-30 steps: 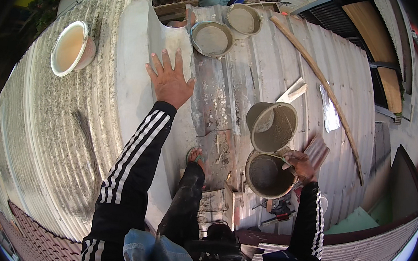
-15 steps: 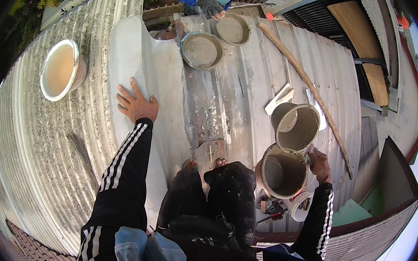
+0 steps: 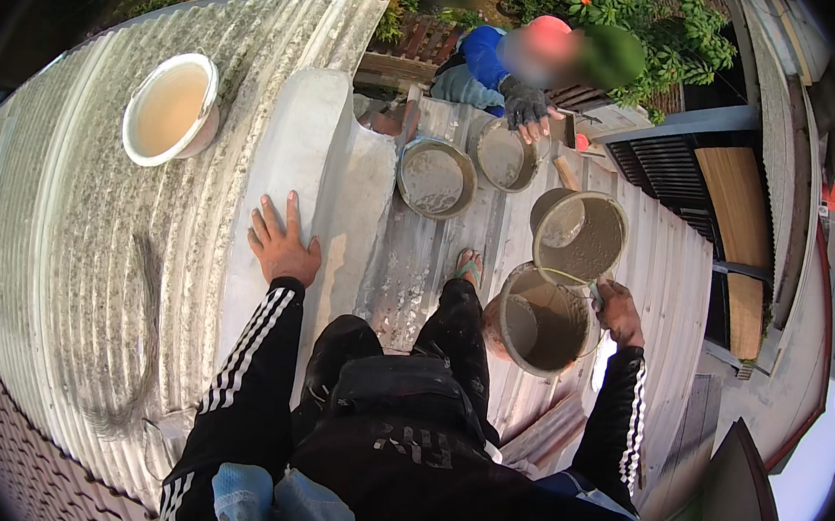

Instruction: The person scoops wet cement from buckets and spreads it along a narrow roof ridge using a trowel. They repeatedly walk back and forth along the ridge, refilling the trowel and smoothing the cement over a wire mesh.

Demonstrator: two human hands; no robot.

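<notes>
My left hand (image 3: 285, 248) lies flat, fingers spread, on a smooth grey ridge strip (image 3: 308, 109) of the roof. My right hand (image 3: 620, 313) is closed at the side of two mortar-smeared buckets, apparently on their thin handles; its exact grip is partly hidden. The farther bucket (image 3: 609, 229) tilts with its mouth toward me, and the nearer bucket (image 3: 503, 314) overlaps it just below. Both have grey mortar coating their insides. Ahead stand two buckets of wet grey mortar, a left one (image 3: 407, 194) and a right one (image 3: 529, 174).
Across from me a co-worker's gloved hand (image 3: 526, 108) reaches over the right mortar bucket. A white bucket (image 3: 211, 130) of brownish water stands on the corrugated roof (image 3: 89, 229) at left, with a wire bundle (image 3: 150, 305) nearer. A wooden pole's end (image 3: 567, 172) shows behind the held buckets.
I have stepped forward, and my right hand has carried the two buckets closer to the mortar buckets. My left hand has slid ahead along the ridge. The co-worker's hand has shifted right.
</notes>
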